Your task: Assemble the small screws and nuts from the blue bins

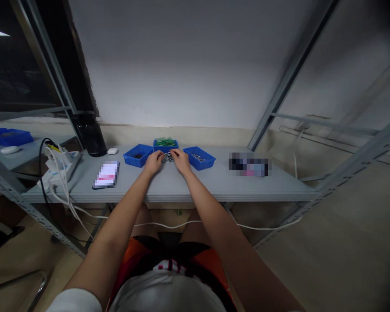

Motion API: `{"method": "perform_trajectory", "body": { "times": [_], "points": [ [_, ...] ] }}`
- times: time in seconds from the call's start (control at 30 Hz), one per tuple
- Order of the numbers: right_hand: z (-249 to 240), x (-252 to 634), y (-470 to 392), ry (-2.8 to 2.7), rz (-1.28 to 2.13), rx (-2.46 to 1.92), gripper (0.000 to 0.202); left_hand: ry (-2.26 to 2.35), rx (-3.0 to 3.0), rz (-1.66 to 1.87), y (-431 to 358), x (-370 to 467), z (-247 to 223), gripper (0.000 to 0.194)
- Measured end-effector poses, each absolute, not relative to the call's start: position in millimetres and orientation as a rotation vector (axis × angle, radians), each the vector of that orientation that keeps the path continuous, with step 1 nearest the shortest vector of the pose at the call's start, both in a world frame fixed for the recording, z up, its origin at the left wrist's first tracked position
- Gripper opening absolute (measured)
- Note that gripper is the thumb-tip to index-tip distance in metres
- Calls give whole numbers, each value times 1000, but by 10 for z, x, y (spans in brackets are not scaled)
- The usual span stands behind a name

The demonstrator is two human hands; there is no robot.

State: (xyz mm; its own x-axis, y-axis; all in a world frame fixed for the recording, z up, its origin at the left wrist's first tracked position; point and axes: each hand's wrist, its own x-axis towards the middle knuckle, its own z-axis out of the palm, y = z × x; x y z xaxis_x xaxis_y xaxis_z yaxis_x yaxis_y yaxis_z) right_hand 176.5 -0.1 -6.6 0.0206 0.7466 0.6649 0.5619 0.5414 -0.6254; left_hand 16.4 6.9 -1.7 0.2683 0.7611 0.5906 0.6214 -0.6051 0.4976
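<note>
My left hand (154, 162) and my right hand (181, 160) meet over the shelf top, just in front of the back blue bin. Between them lies a small heap of shiny metal pieces (168, 158), too small to name. The fingers of both hands are bent and drawn together at the heap; what they pinch is hidden. Left of my hands sits a blue bin (132, 161) with small dark parts. On the right, another blue bin (205, 165) holds small silvery parts. Green pieces (165, 141) fill the back blue bin (165, 147).
A phone (106, 174), a white earbud case (112, 151) and a black bottle (91, 135) stand on the left. At the shelf's left end is a power strip (60, 169) with cables. A blurred-out item (248, 164) lies to the right. Metal posts frame both ends.
</note>
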Motion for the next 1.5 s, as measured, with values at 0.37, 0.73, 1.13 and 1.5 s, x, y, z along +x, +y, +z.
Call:
{"method": "perform_trajectory", "body": {
  "times": [0.37, 0.73, 1.13, 1.5],
  "points": [
    [-221, 1757, 39, -1995, 299, -1118, 17, 1230, 2401, 1317, -9, 186, 45, 20],
    [-110, 1773, 27, -1685, 264, -1211, 20, 1364, 2322, 1305, 74, 153, -13, 20],
    [-58, 1732, -32, -1655, 233, -1100, 22, 1174, 2484, 1028, 16, 192, -32, 21],
    [-79, 1737, -10, -1651, 235, -1133, 21, 1193, 2476, 1012, 51, 184, -53, 19]
  ]
}}
